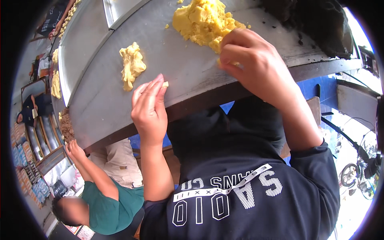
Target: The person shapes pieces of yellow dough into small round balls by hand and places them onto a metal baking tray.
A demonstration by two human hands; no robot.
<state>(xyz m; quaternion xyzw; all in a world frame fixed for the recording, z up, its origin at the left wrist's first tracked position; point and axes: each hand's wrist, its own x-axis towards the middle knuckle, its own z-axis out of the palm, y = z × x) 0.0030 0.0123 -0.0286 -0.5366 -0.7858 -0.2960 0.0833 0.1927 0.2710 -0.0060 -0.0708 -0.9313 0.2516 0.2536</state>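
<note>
Black shirt (256, 216); left grip (149, 105), right grip (255, 60) pinch-tight on dough bits (165, 84).

The black long-sleeved top (248, 200) worn by the person carries large white capitals, some outlined, some striped, upside down in this view; across them slants a white band (214, 191) with small black characters. Pale lettering also marks a black garment (50, 20) at the upper left. Any print on the shelved packages (30, 168) is too small to read.
</note>
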